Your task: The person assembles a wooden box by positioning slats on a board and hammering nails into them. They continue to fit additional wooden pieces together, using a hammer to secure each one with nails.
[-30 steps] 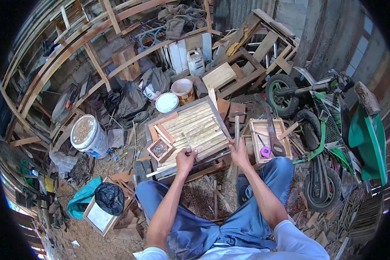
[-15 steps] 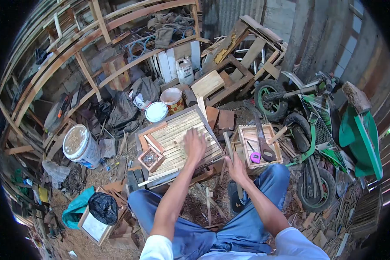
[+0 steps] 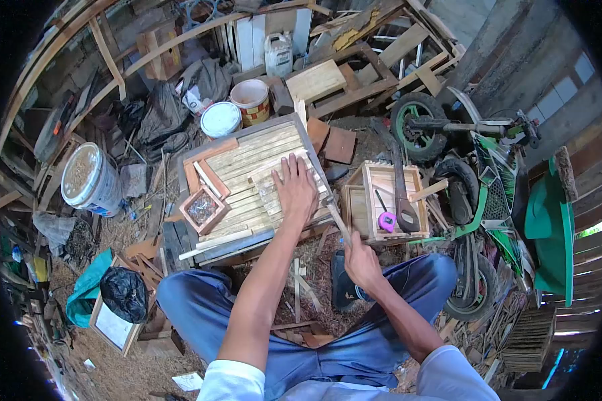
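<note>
Since the previous frame, lowered the left hand (image 3: 294, 194) flat onto a pale wood piece (image 3: 264, 190) on the slatted panel (image 3: 241, 158) before the knees, with fingers spread, grasping nothing; swung the wooden stick (image 3: 338, 219) from near upright to a slant, with right hand (image 3: 364, 266) clenched round it. Could not make out the stick's far end at the panel's right edge. Covered part of the pale wood piece with the palm. Held glinting bits (image 3: 199, 210), too small to identify, in the little box (image 3: 215, 222); a pink tape measure (image 3: 386, 221) and part of a saw (image 3: 400, 187) in the wooden tray (image 3: 398, 236); sawdust-like filling (image 3: 81, 167) in the white bucket (image 3: 110, 190). Showed bare slats between little box and left hand.
</note>
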`<state>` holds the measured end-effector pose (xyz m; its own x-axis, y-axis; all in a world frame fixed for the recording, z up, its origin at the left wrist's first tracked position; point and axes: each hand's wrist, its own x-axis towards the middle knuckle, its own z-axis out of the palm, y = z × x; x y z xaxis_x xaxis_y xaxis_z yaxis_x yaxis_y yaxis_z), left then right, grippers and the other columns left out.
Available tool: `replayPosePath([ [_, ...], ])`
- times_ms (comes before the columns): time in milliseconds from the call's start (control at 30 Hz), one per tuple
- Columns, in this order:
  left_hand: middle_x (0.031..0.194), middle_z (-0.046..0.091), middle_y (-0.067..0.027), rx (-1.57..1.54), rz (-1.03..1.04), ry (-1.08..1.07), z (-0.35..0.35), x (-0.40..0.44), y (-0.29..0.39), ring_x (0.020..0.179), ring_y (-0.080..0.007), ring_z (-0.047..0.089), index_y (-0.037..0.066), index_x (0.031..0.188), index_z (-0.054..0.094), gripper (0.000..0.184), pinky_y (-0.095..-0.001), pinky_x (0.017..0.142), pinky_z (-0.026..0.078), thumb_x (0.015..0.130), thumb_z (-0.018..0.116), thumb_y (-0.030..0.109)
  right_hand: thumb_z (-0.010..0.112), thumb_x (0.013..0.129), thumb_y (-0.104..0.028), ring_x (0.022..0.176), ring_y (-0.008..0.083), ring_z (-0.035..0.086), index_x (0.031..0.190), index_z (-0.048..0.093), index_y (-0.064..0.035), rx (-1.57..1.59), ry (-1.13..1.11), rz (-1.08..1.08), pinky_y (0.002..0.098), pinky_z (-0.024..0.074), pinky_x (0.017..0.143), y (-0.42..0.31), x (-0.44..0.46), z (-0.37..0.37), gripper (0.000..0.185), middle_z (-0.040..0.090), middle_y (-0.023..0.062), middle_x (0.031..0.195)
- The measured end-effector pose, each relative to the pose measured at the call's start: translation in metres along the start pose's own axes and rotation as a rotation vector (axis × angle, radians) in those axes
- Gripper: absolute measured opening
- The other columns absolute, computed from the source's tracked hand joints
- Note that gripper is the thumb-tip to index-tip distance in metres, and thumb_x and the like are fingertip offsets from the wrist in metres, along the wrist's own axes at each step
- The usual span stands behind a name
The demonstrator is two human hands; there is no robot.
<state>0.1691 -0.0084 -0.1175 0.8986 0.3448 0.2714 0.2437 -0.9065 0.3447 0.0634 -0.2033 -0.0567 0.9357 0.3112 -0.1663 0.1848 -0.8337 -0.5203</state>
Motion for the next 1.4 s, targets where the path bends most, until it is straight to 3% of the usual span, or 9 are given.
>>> replayPosePath([
  [233, 0.150, 0.038, -0.0153, -0.003, -0.002, 0.031, -0.004, -0.001, 0.001, 0.142, -0.0336, 0.029, 0.002, 0.139, 0.044, 0.047, -0.0587, 0.113, 0.022, 0.100, 0.036, 0.026, 0.050, 0.097, -0.017, 0.072, 0.0548, 0.057, 0.107, 0.041, -0.0008, 0.166, 0.277, -0.133, 0.0589, 0.0429, 0.059, -0.011, -0.001, -0.014, 0.021, 0.057, 0.0345, 0.071],
  [333, 0.149, 0.039, -0.0153, -0.020, -0.002, 0.057, -0.006, 0.001, 0.003, 0.141, -0.0335, 0.030, 0.002, 0.138, 0.044, 0.046, -0.0581, 0.113, 0.023, 0.099, 0.037, 0.024, 0.051, 0.096, -0.012, 0.073, 0.0548, 0.057, 0.109, 0.041, -0.0008, 0.087, 0.049, -0.023, 0.0587, 0.0419, 0.059, 0.005, 0.006, -0.014, 0.020, 0.058, 0.0347, 0.072],
  [467, 0.149, 0.040, -0.0148, 0.007, 0.018, 0.086, -0.002, -0.001, 0.001, 0.141, -0.0334, 0.031, 0.002, 0.138, 0.045, 0.045, -0.0581, 0.113, 0.024, 0.099, 0.037, 0.023, 0.048, 0.097, -0.012, 0.076, 0.0552, 0.056, 0.107, 0.038, 0.0004, 0.316, 0.201, -0.080, 0.0618, 0.0413, 0.063, -0.026, -0.002, -0.031, 0.019, 0.058, 0.0358, 0.073],
  [567, 0.149, 0.039, -0.0145, 0.004, 0.020, 0.085, -0.005, -0.003, 0.002, 0.141, -0.0333, 0.031, 0.002, 0.138, 0.045, 0.045, -0.0580, 0.112, 0.024, 0.099, 0.038, 0.023, 0.049, 0.097, -0.011, 0.065, 0.0531, 0.055, 0.104, 0.043, 0.0018, 0.058, 0.108, -0.102, 0.0582, 0.0378, 0.057, 0.009, 0.006, -0.002, 0.016, 0.055, 0.0287, 0.062],
  [733, 0.149, 0.039, -0.0140, 0.013, 0.011, 0.081, 0.000, 0.001, 0.000, 0.141, -0.0328, 0.031, 0.003, 0.138, 0.045, 0.045, -0.0572, 0.113, 0.024, 0.098, 0.038, 0.022, 0.050, 0.095, -0.011, 0.068, 0.0547, 0.054, 0.103, 0.043, 0.0005, 0.265, 0.189, -0.070, 0.0578, 0.0365, 0.058, -0.016, 0.003, -0.029, 0.015, 0.053, 0.0308, 0.064],
  [833, 0.150, 0.037, -0.0152, -0.020, 0.019, 0.077, -0.002, -0.002, 0.000, 0.142, -0.0336, 0.028, 0.001, 0.139, 0.044, 0.047, -0.0582, 0.114, 0.021, 0.098, 0.037, 0.022, 0.048, 0.097, -0.016, 0.074, 0.0579, 0.053, 0.104, 0.039, -0.0004, 0.166, 0.063, -0.025, 0.0639, 0.0382, 0.063, -0.003, 0.006, -0.010, 0.019, 0.055, 0.0375, 0.072],
  [867, 0.150, 0.037, -0.0152, -0.028, 0.014, 0.066, -0.003, -0.003, 0.002, 0.142, -0.0335, 0.028, 0.001, 0.139, 0.044, 0.046, -0.0579, 0.114, 0.020, 0.098, 0.037, 0.022, 0.049, 0.097, -0.016, 0.073, 0.0580, 0.053, 0.103, 0.039, -0.0002, 0.043, 0.112, -0.153, 0.0640, 0.0382, 0.064, 0.012, 0.008, 0.001, 0.020, 0.055, 0.0372, 0.071],
  [1000, 0.151, 0.037, -0.0138, -0.017, -0.003, 0.048, -0.001, 0.000, 0.000, 0.143, -0.0320, 0.028, 0.002, 0.139, 0.043, 0.046, -0.0568, 0.114, 0.021, 0.098, 0.035, 0.022, 0.051, 0.095, -0.011, 0.073, 0.0526, 0.056, 0.101, 0.042, 0.0010, 0.144, 0.092, -0.064, 0.0577, 0.0382, 0.062, -0.012, 0.007, -0.027, 0.015, 0.055, 0.0316, 0.069],
  [1400, 0.153, 0.034, -0.0126, -0.003, -0.006, 0.025, -0.005, 0.000, -0.002, 0.144, -0.0313, 0.026, 0.002, 0.141, 0.042, 0.047, -0.0551, 0.116, 0.020, 0.100, 0.033, 0.022, 0.050, 0.095, -0.013, 0.072, 0.0553, 0.054, 0.105, 0.042, 0.0014, 0.191, 0.126, -0.053, 0.0610, 0.0390, 0.063, -0.017, 0.004, -0.021, 0.019, 0.056, 0.0344, 0.075],
])
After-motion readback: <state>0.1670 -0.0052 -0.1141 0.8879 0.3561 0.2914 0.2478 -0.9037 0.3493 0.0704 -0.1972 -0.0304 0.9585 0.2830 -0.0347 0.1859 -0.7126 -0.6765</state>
